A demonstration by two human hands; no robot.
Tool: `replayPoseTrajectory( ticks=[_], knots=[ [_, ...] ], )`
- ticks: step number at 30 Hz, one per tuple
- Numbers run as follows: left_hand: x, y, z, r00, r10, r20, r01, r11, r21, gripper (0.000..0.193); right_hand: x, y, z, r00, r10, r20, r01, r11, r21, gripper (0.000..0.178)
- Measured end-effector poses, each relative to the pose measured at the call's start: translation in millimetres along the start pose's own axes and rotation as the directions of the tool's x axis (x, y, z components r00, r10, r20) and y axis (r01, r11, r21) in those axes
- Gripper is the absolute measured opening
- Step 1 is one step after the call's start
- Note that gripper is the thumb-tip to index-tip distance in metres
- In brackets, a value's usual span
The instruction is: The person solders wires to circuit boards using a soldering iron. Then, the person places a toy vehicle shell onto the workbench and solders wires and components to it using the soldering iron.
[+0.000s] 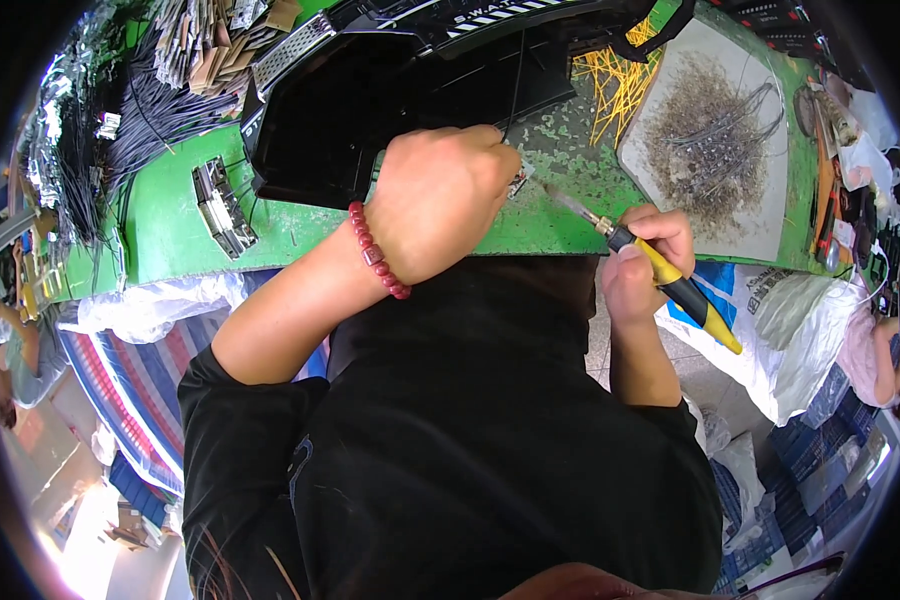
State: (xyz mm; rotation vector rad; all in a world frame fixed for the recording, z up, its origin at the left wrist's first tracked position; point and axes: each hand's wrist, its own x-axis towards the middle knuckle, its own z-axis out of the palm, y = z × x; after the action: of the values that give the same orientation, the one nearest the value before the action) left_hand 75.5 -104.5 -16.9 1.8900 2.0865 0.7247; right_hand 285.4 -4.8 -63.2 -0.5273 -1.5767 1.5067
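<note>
My right hand [652,250] is closed around a yellow and black soldering iron [678,287]. The iron's metal tip points up and left, toward a small pale part with tiny components [518,181] beside my left hand. My left hand [445,195] is closed, its knuckles up, over the front of the bench. Its fingertips are hidden beneath it, so what they pinch cannot be made out. A thin black wire [516,90] runs down to that hand. Just behind my left hand lies a large black plastic housing [320,110] with a silver grille.
On the green bench [160,225] sits a small metal-and-black part [223,208]. Black cables [170,120] and brown card strips [195,45] pile up at the left. Yellow wires [613,90] lie near a pale board [760,215] strewn with brown debris. Plastic bags [780,330] hang at the right.
</note>
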Motion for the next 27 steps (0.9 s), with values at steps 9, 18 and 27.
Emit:
replayPoseTrajectory(
  ticks=[9,18,27],
  knots=[
    [2.5,-2.4,-9.0,0.999,-0.011,0.04,0.013,0.999,-0.029,0.006,11.3,-4.2,10.4,0.958,-0.083,0.273,0.16,0.948,-0.275,0.028],
    [11.9,-3.6,-50.8,0.987,-0.14,0.082,0.162,0.868,-0.47,0.012,67.2,-8.0,48.4,0.647,-0.513,0.563,0.748,0.569,-0.342,0.029],
    [-5.3,-3.8,-57.6,0.914,0.025,-0.405,0.033,0.99,0.136,0.039,77.8,-32.9,104.8,0.78,-0.564,0.271,0.617,0.764,-0.187,0.041]
  ],
)
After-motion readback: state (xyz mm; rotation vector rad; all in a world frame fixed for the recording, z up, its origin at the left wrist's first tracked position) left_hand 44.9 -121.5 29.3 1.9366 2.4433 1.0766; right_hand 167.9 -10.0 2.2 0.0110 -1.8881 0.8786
